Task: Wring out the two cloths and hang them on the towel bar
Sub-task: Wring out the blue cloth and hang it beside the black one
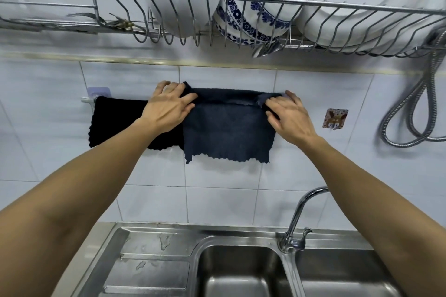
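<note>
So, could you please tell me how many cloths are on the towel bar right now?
2. A black cloth hangs at the bar's left end; a dark blue-grey cloth hangs beside it to the right, slightly overlapping it, with both hands on its top edge.

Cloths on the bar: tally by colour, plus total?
Black cloth: 1
Dark blue cloth: 1
Total: 2, both draped over the bar. The left hand and right hand are on the blue one's top corners.

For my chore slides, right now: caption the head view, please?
Both hands, left hand and right hand, spread the dark blue cloth over the towel bar beside the black cloth.
</note>
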